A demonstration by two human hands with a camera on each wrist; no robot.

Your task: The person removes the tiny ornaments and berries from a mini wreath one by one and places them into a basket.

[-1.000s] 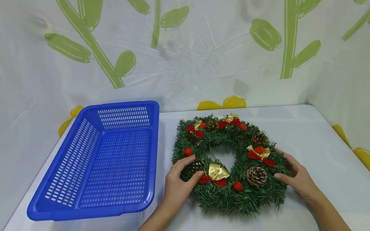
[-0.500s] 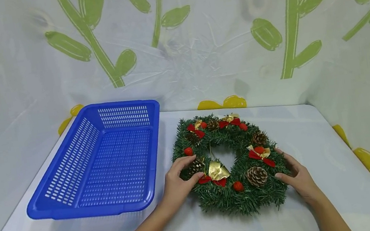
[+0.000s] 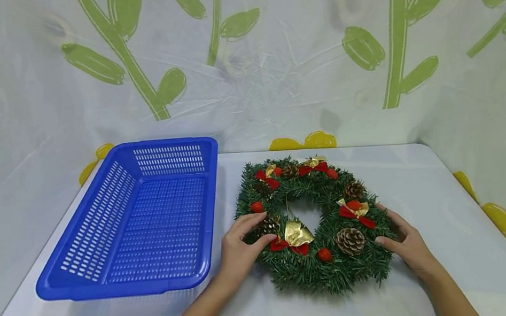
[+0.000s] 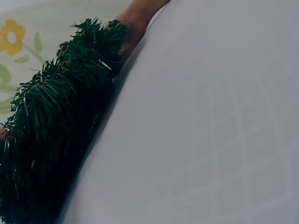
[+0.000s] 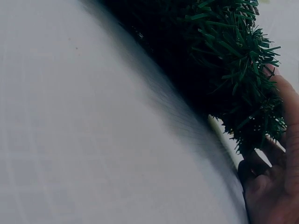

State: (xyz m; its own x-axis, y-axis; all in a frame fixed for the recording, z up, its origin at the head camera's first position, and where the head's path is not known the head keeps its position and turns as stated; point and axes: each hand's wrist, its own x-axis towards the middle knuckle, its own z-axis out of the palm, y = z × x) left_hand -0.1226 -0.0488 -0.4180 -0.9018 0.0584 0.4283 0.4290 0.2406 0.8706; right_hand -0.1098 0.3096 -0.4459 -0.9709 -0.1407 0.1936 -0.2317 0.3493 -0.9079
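A green Christmas wreath (image 3: 332,271) lies on the table, trimmed with pinecones, red berries and red-and-gold bows. My left hand (image 3: 238,249) grips its left side, thumb by the gold bow (image 3: 297,234) and fingers over the edge beside a pinecone. On the opposite side, my right hand (image 3: 410,246) holds the outer edge, its thumb on top near another pinecone (image 3: 351,241). In the right wrist view, the fingers (image 5: 290,105) of that hand reach round the green tufts (image 5: 243,79), some of them low at the tabletop. The left wrist view shows the wreath's dark side (image 4: 51,126).
To the left, a blue plastic basket (image 3: 210,201) with slotted walls stands on the white table (image 3: 432,187). Behind the table hangs a pale sheet (image 3: 285,78) printed with green stems and yellow flowers, and it also closes in both sides.
My left hand has shifted slightly to the left, its thumb a little straighter. The wreath, my right hand and the basket stay in place.
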